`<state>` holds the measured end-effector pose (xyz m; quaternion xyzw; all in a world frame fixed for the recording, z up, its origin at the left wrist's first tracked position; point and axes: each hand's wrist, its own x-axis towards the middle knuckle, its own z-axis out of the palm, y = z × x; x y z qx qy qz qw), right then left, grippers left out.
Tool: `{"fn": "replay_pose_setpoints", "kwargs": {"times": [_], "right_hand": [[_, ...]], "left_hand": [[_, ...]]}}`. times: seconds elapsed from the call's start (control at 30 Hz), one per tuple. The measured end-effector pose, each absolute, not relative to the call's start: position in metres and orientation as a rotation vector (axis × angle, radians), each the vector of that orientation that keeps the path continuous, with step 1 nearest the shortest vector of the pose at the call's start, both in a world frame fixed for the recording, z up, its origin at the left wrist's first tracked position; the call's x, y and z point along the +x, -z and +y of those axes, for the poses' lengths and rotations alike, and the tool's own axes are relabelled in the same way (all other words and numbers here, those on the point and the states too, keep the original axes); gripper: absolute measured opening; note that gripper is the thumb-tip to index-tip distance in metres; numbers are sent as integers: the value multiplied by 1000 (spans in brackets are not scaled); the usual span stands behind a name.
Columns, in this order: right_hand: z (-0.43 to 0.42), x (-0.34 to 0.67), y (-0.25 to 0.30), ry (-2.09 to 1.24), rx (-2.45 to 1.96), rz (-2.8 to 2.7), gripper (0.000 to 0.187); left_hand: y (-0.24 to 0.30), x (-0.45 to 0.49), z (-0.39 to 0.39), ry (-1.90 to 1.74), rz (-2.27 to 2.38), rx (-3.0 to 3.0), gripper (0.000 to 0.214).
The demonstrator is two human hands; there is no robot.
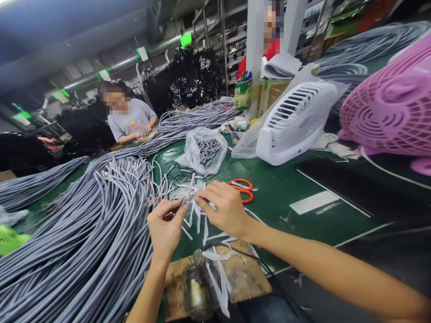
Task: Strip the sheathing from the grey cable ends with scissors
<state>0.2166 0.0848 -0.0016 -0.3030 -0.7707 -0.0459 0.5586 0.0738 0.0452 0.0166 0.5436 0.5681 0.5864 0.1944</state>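
Note:
My left hand is closed in a pinch on the end of a grey cable, over the middle of the green table. Close beside its fingertips, my right hand is also pinched; what lies between those fingers is too small to make out. A large bundle of grey cables lies to the left, many with pale ends turned toward my hands. White strips are scattered under and around my fingers. Just beyond my right hand lie orange-handled scissors.
A clear bag of short grey pieces sits behind my hands. To the right stand a white fan and a pink fan. In front is a wooden board carrying a metal device. A co-worker sits across the table.

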Motion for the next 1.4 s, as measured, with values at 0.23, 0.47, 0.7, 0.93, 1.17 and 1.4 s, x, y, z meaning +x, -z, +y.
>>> {"fn": "replay_pose_setpoints", "kwargs": {"times": [0.23,0.47,0.7,0.93,1.17,1.4], "right_hand": [[88,215,5,-56,-676,-1827,23],[87,214,4,-270,-684,-1810,28],[85,216,5,-19,-656,-1858,24],[87,221,2,-20,-681,-1854,21],[87,222,3,-86,-686,-1883,24],[87,215,6,-656,-729,-1834,34]], "left_hand": [[-15,74,43,-1610,1646,1796,9],[-15,73,40,-1616,1652,1946,8],[-15,75,40,-1597,1676,2067,7],[-13,74,39,-1583,1694,2072,9],[-16,73,37,-1571,1687,2145,9],[-19,73,39,-1546,1665,2251,8]]}}
